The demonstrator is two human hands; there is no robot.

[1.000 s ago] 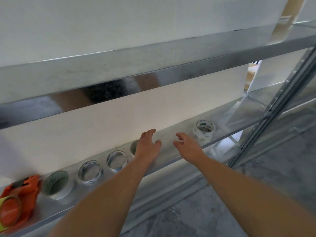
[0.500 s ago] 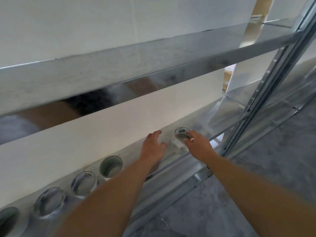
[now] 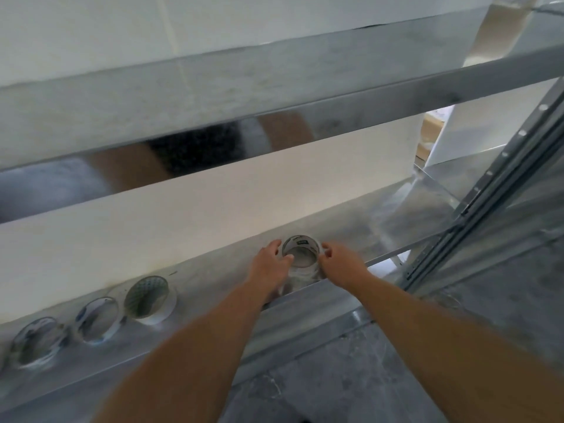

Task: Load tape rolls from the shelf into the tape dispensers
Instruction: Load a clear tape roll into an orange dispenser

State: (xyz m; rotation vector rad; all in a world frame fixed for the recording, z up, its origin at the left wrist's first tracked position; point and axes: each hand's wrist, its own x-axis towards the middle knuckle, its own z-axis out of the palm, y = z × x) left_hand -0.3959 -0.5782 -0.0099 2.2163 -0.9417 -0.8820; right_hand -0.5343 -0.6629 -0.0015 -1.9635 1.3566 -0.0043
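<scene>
A clear tape roll [image 3: 302, 251] with a white printed core lies flat on the metal shelf [image 3: 360, 227]. My left hand [image 3: 270, 265] touches its left side, thumb at the core's edge. My right hand [image 3: 340, 264] holds its right rim with the fingertips. Three more rolls lie in a row to the left: a white roll with a patterned core [image 3: 149, 296], a clear roll [image 3: 97, 319] and another clear roll [image 3: 38, 341]. No tape dispenser is in view.
An upper metal shelf beam [image 3: 274, 96] crosses above my hands and reflects my arms. A perforated steel upright [image 3: 494, 178] stands at the right. The white wall [image 3: 183, 215] backs the shelf. Grey concrete floor [image 3: 366, 377] lies below.
My view has swung right, so the orange dispenser at the far left has left the frame. Both hands have moved right along the shelf and closed in on the rightmost roll.
</scene>
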